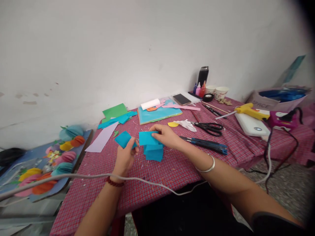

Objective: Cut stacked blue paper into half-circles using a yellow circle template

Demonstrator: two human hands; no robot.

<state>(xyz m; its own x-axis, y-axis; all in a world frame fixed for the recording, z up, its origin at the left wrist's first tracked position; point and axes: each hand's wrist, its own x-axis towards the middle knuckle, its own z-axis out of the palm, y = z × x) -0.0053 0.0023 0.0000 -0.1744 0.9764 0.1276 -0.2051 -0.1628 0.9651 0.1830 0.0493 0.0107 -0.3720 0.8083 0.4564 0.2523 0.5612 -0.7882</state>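
Two hands sort small blue paper squares over a chequered bench.

The left hand (125, 156) has its fingers closed on one blue square (123, 139), lifted clear and tilted, seemingly to keep it apart from the rest. The right hand (167, 135) pinches another blue sheet (148, 138) flat, just above the stack of blue squares (154, 152), where it can be matched edge to edge. Scissors (209, 127), a craft knife (206, 145) and a yellow glue gun (251, 110) lie to the right, within reach but off the working patch.
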